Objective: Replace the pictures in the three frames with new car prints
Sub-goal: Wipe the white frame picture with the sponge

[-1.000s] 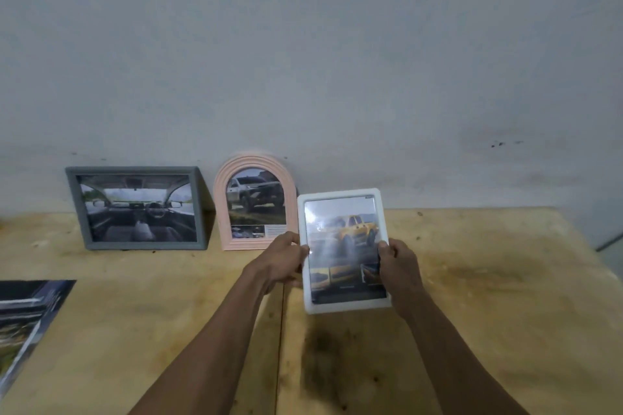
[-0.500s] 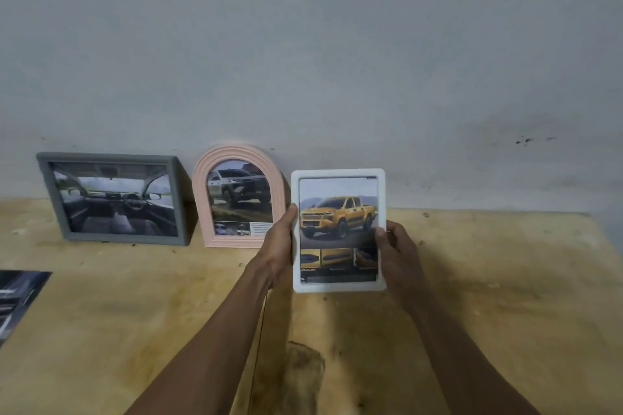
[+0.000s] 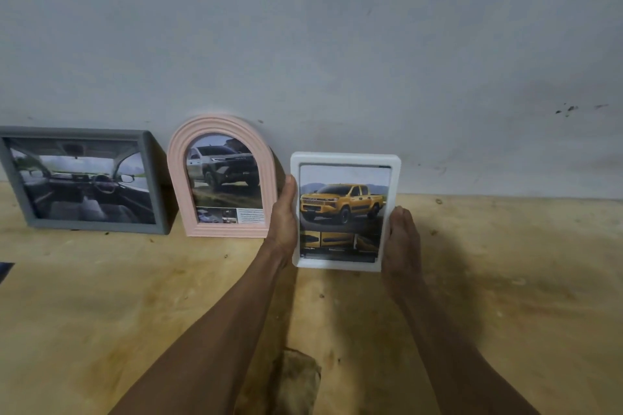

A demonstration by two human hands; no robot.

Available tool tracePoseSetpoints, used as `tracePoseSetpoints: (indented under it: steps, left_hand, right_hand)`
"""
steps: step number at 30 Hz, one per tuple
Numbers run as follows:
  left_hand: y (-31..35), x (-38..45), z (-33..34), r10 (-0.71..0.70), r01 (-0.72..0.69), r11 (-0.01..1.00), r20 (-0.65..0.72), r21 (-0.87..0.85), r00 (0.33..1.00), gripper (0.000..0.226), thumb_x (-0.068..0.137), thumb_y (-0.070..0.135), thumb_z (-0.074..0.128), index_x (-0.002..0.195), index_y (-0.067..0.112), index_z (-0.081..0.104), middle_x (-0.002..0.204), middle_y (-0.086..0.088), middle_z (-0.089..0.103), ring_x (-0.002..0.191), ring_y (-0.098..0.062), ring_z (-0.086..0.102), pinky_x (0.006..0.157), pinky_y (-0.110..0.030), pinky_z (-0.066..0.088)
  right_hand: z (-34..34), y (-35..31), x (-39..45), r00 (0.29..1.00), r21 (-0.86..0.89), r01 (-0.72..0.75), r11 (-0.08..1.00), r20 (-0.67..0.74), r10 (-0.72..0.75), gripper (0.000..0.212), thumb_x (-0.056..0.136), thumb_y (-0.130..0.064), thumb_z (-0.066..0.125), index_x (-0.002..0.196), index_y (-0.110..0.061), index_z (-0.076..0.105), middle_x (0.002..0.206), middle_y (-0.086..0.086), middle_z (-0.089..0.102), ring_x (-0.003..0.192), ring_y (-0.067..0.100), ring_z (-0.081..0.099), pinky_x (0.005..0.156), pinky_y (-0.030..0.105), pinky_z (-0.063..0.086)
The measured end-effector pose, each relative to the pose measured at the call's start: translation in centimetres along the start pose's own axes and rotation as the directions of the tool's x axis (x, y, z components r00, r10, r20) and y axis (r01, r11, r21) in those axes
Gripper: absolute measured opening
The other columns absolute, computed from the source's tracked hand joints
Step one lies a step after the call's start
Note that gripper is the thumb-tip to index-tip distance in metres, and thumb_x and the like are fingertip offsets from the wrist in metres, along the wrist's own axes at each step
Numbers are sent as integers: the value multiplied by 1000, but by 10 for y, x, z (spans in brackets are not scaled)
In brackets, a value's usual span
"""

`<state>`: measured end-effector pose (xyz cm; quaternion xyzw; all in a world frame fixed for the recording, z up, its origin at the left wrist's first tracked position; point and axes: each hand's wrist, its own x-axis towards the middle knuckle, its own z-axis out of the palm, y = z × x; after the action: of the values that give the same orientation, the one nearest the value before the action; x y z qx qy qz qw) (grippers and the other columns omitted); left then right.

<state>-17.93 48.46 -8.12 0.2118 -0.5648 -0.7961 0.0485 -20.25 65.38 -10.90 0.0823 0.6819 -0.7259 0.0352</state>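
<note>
Along the back edge of the tabletop (image 3: 101, 296), where it meets the wall (image 3: 303, 27), three frames stand in a row. At the left end the grey frame (image 3: 148, 185) leans back against the wall with a car-interior print behind its front. Just beside it stands the pink arched frame (image 3: 175, 178), showing a silver pickup.

Next comes the left hand (image 3: 285, 219), its grip set flat along the left side of the white frame (image 3: 344, 158), thumb at the front rim; the fingers behind are hidden, so I cannot tell how far they curl. The white frame, with its yellow pickup print (image 3: 342, 204), is upright near the back edge, just right of the pink one and nearly touching it. Whether its foot rests on the tabletop I cannot tell. The right hand (image 3: 401, 239) holds the lower right side in the same way, thumb on the front rim.

The frame looks light and stiff, probably moulded plastic, with a smooth and rather slippery rim. Its clear front would likely scratch or crack if it tipped forward. The side rails, taken low as here, seem the soundest hold, since they keep fingers off the pane. At the far left edge a dark print's corner (image 3: 5, 268) shows.
</note>
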Motion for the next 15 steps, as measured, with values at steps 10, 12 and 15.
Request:
tracePoseSetpoints:
  steps: [10,12,15]
  left_hand:
    - [-16,7,-6,117,-117,992,11,38,993,63,90,64,33,104,21,75,111,-18,72,106,-37,68,98,-59,50]
    - [-20,9,-8,134,-134,990,17,49,991,65,90,68,33,101,20,77,110,-21,72,106,-40,68,98,-61,49]
    - [-25,10,-11,146,-147,987,20,72,989,66,90,69,31,98,22,77,107,-20,73,106,-39,68,98,-63,48]
  right_hand:
    - [11,9,3,995,22,101,995,-13,-101,35,105,-35,32,83,-16,51,79,-1,55,74,11,55,65,31,50]
    - [11,14,3,996,20,93,995,-16,-93,36,105,-35,32,83,-16,52,78,-2,56,75,10,55,67,32,49]
    - [12,18,2,996,11,89,996,-17,-89,36,105,-37,31,84,-16,53,81,0,57,77,11,56,66,30,50]
